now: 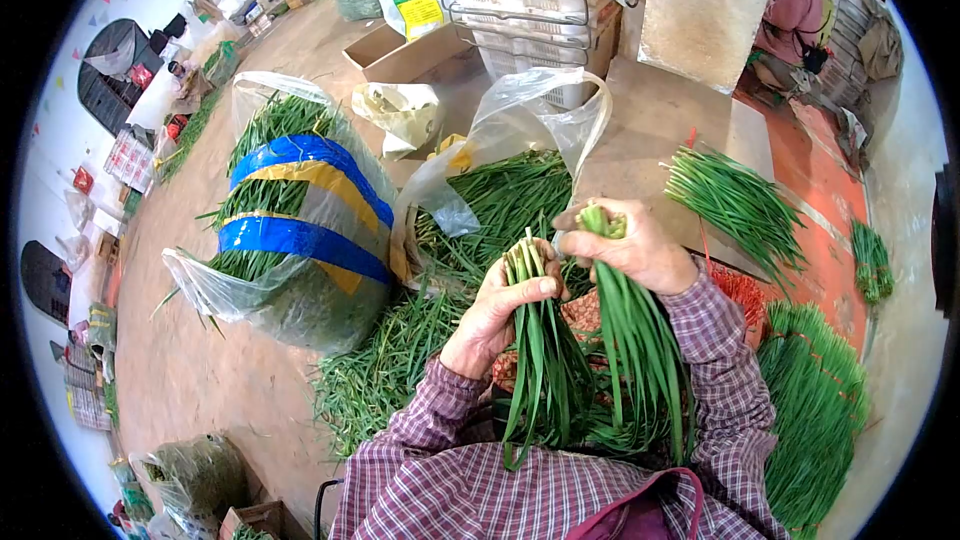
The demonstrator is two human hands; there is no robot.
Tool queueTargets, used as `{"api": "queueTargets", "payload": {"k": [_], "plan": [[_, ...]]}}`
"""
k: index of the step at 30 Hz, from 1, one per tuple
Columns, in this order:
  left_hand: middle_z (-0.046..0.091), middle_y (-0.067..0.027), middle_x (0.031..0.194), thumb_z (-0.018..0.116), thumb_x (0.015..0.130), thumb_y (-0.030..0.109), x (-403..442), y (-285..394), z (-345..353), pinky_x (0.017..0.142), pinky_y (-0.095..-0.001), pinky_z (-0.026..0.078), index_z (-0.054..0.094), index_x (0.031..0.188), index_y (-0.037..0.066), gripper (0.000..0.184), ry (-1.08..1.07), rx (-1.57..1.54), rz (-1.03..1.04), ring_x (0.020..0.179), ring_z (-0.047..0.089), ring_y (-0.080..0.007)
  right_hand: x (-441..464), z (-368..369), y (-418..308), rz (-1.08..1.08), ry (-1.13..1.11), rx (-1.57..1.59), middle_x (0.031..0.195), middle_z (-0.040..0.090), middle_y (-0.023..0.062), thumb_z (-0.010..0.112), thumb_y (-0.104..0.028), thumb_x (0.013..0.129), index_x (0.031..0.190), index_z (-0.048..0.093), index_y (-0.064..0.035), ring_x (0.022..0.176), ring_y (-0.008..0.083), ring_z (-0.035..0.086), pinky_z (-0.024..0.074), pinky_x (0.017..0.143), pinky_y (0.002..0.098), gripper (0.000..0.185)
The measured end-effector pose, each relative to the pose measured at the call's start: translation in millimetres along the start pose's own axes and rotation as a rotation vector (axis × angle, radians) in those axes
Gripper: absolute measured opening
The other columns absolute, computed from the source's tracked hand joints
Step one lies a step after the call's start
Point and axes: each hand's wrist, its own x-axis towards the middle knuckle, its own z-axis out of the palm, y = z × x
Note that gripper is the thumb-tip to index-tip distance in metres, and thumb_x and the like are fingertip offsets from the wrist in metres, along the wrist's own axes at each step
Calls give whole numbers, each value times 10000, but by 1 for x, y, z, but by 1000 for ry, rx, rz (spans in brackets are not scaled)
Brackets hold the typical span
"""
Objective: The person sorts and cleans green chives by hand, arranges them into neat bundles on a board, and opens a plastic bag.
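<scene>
green bundles (542,340) (635,340) hang from both hands (490,315) (645,248), edges close.

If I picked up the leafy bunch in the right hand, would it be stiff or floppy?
The chive-like bunch in the right hand would probably flop, since its long leaves droop below the grip. Its pale stem ends, poking out on top, may be stiffer. It's probably light: one hand holds it.

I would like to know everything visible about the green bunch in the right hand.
The bunch has long, flat green leaves and paler stem ends, gathered at the top. The right hand grips it near those ends; the loose leaves fan downward towards the checked shirt. I cannot see any tie.
</scene>
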Motion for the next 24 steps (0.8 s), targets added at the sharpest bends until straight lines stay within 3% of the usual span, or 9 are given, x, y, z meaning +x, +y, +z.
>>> {"api": "queueTargets", "payload": {"k": [1, 3, 8, 14, 19, 24], "plan": [[562, -11, 896, 761, 757, 100, -2, 0, 2, 756, -295, 509, 509, 1120, 28, 448, 28, 52, -14, 812, 572, -130, 1, 3, 1, 29, -14, -7, 804, 616, -27, 731, -218, 842, 1104, 632, 25, 742, 38, 550, 457, 672, 202, 371], [590, -12, 1000, 737, 769, 37, -4, -1, 4, 810, -284, 507, 512, 1163, 18, 454, 43, 77, -56, 920, 590, -118, 2, 11, -1, 30, 16, -96, 829, 672, 64, 767, -299, 792, 1026, 656, 24, 745, 101, 605, 495, 685, 274, 414], [603, -55, 1086, 713, 778, 5, -11, -7, 8, 873, -293, 511, 502, 1218, 10, 489, 71, 78, -105, 978, 604, -140, 5, 16, 10, 3, 1, -289, 705, 657, 134, 740, -366, 768, 889, 695, -27, 631, 197, 630, 497, 634, 329, 363], [619, -45, 1055, 708, 839, 117, -16, -11, 9, 817, -273, 526, 524, 1192, 12, 411, 90, 168, -73, 930, 611, -126, 1, 13, 21, 37, 83, -167, 708, 651, 77, 740, -310, 781, 874, 678, -12, 622, 141, 594, 487, 618, 310, 318], [630, -58, 1027, 692, 854, 115, -19, -13, 15, 785, -304, 557, 524, 1191, 2, 393, 100, 137, -129, 891, 639, -140, -1, 14, 23, -19, 142, -84, 698, 627, 14, 734, -262, 816, 882, 674, -15, 660, 77, 557, 474, 630, 264, 262], [626, -61, 1055, 675, 873, 133, -18, -13, 14, 825, -303, 545, 500, 1220, 0, 411, 58, 238, -131, 932, 632, -141, -3, 9, 14, 28, -87, -157, 745, 612, 2, 729, -266, 818, 903, 659, -10, 662, 65, 511, 442, 619, 255, 279]]}}
